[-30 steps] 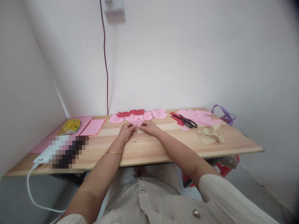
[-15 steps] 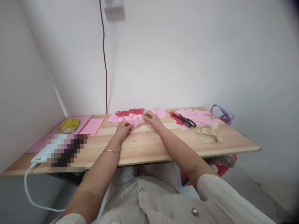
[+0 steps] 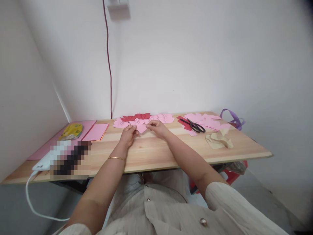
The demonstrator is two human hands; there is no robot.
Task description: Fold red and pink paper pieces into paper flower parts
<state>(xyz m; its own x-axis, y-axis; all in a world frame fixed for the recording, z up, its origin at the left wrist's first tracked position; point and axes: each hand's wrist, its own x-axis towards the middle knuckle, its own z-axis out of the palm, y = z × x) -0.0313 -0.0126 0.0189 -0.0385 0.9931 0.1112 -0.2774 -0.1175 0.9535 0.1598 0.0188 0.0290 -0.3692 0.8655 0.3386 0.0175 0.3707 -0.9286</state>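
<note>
Between my two hands is a piece of folded pink paper (image 3: 141,128), its point facing me. My left hand (image 3: 128,134) pinches its left edge between thumb and fingers. The right edge is pinched by my right hand (image 3: 157,127). Right behind it lie cut paper shapes with jagged edges: a pink one (image 3: 120,123) to the left, a red one (image 3: 142,116) in the back row, and another pink one (image 3: 166,118) to the right. Small cut-out holes show in some of them. My fingers hide part of the nearest shapes.
Black-handled scissors (image 3: 195,127) lie on pink and red paper scraps (image 3: 207,121) at the right, with crumpled tan paper (image 3: 219,140) nearer me. A purple strap (image 3: 232,117) is at the far right. Pink sheets (image 3: 95,132), a yellow packet (image 3: 72,130) and a white corded device (image 3: 42,164) occupy the left.
The pink paper has spread from a narrow folded strip to a wider shape between my hands. My right hand has moved slightly down and toward me.
</note>
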